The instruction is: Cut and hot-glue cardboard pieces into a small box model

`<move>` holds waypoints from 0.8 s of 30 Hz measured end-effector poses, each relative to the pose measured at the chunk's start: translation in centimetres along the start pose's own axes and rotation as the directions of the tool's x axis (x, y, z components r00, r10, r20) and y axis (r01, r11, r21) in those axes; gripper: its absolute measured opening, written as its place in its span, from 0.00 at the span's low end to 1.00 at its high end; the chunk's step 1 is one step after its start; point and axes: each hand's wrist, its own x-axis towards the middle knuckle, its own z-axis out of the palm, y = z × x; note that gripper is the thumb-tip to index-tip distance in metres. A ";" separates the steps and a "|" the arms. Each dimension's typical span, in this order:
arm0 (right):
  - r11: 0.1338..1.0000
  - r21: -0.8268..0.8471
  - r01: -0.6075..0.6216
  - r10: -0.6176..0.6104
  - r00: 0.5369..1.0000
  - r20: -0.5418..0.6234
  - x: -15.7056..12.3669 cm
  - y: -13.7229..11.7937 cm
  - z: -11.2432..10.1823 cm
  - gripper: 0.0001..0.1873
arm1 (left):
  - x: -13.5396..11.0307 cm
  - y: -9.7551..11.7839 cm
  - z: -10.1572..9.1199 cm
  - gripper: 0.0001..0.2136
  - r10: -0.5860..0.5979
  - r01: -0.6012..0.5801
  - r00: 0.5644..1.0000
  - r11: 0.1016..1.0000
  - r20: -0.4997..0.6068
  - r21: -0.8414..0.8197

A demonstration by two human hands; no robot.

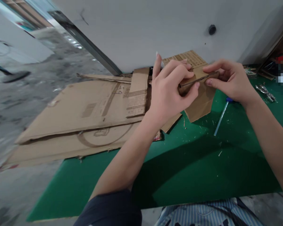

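A folded piece of cardboard [200, 103] is held up over the table, its creased edge turned toward me. My left hand [171, 86] pinches the left end of that edge between thumb and fingers, its little finger raised. At the other end, my right hand [228, 77] grips the same edge with thumb below and fingers above. Behind the hands, a printed cardboard flap [188, 58] rises near the wall. Below the right hand, a screwdriver [221, 116] with a blue handle and clear shaft lies on the table.
Large flattened cardboard sheets [85, 110] are stacked on the left and overhang the green table [179, 175]. A narrow cardboard strip [139, 91] lies on them. A metal tool [265, 92] rests at the right. A pale wall [160, 31] with a dark knob [212, 29] stands behind. Small scraps dot the tabletop.
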 end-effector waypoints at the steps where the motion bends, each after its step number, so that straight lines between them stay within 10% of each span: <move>1: 1.000 0.004 -0.002 0.002 1.000 0.003 0.0 -0.1 0.0 0.17 | 0.0 0.1 0.0 0.02 -0.008 0.008 1.000 1.000 0.006 -0.003; 24: 0.998 -0.063 0.012 -0.007 0.997 0.078 0.1 -0.8 0.0 0.13 | 1.2 0.2 -3.1 0.02 -0.033 0.064 0.991 0.968 0.130 -0.242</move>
